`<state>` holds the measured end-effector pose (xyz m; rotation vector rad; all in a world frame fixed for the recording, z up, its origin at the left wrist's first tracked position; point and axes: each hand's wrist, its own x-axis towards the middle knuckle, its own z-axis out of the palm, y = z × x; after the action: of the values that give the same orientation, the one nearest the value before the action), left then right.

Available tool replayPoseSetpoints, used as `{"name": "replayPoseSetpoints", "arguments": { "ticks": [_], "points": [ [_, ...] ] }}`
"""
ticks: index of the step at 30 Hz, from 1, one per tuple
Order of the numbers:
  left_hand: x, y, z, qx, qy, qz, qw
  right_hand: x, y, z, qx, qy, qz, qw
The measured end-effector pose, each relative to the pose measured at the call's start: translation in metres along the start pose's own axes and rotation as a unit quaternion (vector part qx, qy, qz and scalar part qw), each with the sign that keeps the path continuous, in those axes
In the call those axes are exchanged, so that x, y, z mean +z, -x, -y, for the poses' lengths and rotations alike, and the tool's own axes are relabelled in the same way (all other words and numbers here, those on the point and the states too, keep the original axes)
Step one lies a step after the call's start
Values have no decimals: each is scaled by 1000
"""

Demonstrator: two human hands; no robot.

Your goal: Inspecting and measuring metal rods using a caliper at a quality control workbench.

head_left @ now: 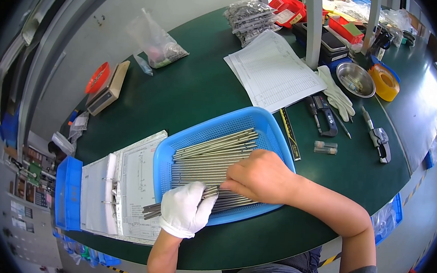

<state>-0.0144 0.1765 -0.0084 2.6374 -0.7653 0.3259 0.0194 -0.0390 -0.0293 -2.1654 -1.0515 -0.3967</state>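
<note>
A blue perforated plastic basket [209, 116] holds many thin metal rods [201, 165], lying side by side in slanting layers. My left hand [185, 210], in a white glove, is closed round a bundle of the same rods [151, 212] over the basket's near left rim. The bundle's ends stick out on both sides of the fist. My bare right hand [258, 177] is above the basket, its fingers pinched close to the bundle's right-hand ends. What lies between those fingertips is hidden by the hand.
Left of the basket lie an open ring binder [139, 187] and a blue bin [68, 192]. Paper sheets [278, 72], a digital micrometer [324, 116], another micrometer [379, 140], a white glove [335, 91] and a steel bowl [355, 79] lie beyond. A scale [108, 88] stands far left.
</note>
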Motion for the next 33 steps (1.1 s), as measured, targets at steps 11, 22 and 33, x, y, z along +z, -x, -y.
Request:
{"name": "replayPoseSetpoints", "arguments": {
  "ticks": [11, 22, 33],
  "points": [
    [1, 2, 1, 7, 7, -13, 1000, -1, -1, 2, -1, -99, -26, 995],
    [2, 1, 0, 10, -20, 12, 1000, 4, -2, -2, -56, -3, -32, 998],
    [2, 0, 1, 9, -17, 10, 1000, 1, 0, -4, -51, -3, -15, 999]
  ]
}}
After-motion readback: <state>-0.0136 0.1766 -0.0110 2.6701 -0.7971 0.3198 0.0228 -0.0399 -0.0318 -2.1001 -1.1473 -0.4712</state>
